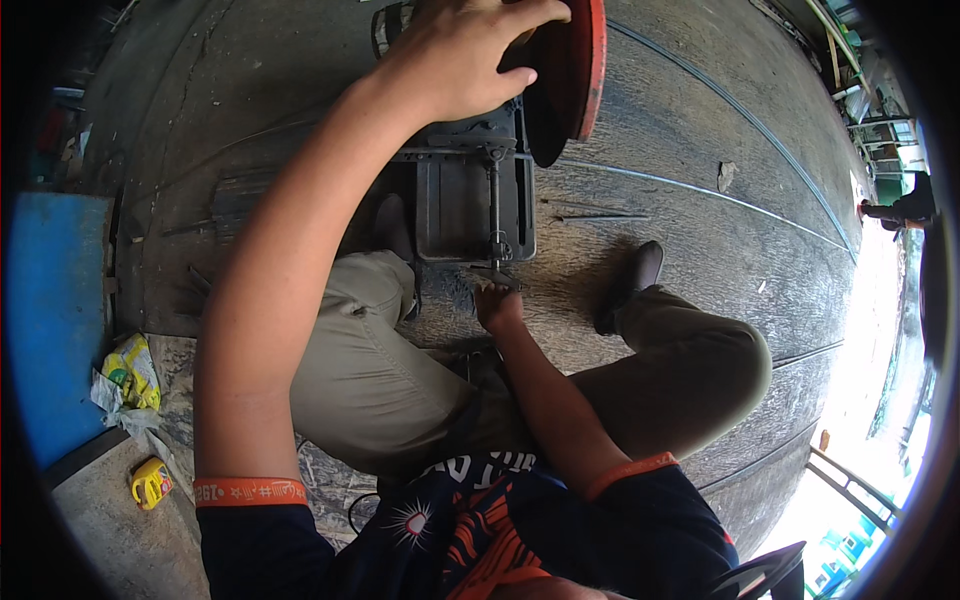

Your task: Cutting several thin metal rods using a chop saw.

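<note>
A cut-off saw with a red blade guard [592,70] stands on the floor between my feet, its head raised. My left hand [465,55] reaches up to the saw head, thumb and fingers curved around a dark part beside the guard; the exact grip is partly hidden. Low at the front of the saw's black base [428,215], my right hand [497,304] is closed on the vise crank [497,272]. The vise screw [494,200] runs along the base from there. A long thin metal rod [680,182] passes across the vise and stretches off to the right.
Another long rod [740,108] curves over the worn floor farther right. Short metal pieces [600,216] lie beside the base. At left are a blue panel [60,320], a yellow bag [135,372] and a yellow jug [151,484]. My shoe [640,280] stands right of the saw.
</note>
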Motion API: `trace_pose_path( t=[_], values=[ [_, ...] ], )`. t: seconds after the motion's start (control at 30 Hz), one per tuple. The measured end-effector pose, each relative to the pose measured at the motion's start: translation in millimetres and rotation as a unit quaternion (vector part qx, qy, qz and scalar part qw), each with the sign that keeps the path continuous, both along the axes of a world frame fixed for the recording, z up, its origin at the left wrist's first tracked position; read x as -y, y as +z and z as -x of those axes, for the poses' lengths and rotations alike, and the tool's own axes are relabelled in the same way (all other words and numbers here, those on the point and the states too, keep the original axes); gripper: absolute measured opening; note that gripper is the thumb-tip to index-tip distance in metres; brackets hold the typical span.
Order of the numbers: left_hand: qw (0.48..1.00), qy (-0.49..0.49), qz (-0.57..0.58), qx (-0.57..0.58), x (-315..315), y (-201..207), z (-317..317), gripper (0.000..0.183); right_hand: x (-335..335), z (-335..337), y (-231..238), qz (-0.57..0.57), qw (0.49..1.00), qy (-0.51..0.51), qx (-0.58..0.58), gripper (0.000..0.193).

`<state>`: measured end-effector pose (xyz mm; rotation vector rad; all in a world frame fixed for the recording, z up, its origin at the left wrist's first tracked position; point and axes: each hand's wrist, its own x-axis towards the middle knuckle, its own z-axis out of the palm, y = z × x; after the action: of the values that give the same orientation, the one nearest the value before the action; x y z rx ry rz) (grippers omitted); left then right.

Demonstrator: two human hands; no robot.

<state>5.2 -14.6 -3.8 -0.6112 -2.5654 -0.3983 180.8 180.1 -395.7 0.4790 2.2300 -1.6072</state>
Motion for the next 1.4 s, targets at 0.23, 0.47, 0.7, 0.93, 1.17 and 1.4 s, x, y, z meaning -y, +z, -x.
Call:
trace_pose_path(
  t=[0.23, 0.47, 0.7, 0.93, 1.17, 1.4],
  values=[
    [1.000, -0.001, -0.006, 0.016, 1.3, 1.5, 0.3, 0.059, -2.7, 3.0, -24.0, 0.519, 0.758, -0.255, 0.301, 0.031],
    [1.000, 0.007, -0.010, 0.023, 3.3, 0.4, -0.9, 0.059, 2.5, 6.2, -26.5, 0.483, 0.721, -0.360, 0.342, 0.030],
    [1.000, 0.008, 0.005, 0.002, -0.8, -2.2, 0.1, 0.057, 1.6, 7.1, -13.4, 0.190, 0.943, -0.223, 0.159, 0.038],
    [1.000, 0.015, 0.014, -0.005, 5.1, -3.2, 0.6, 0.057, 9.4, -4.6, 31.9, -0.184, 0.970, 0.100, -0.123, 0.075],
    [1.000, -0.011, 0.003, -0.016, 4.4, -2.6, 2.2, 0.058, 5.3, 14.3, 23.1, -0.255, 0.956, 0.145, -0.020, 0.064],
    [1.000, -0.005, -0.008, 0.003, 1.2, -2.5, 0.7, 0.058, -4.1, 10.8, -26.0, 0.419, 0.833, -0.180, 0.314, 0.051]
  ],
)
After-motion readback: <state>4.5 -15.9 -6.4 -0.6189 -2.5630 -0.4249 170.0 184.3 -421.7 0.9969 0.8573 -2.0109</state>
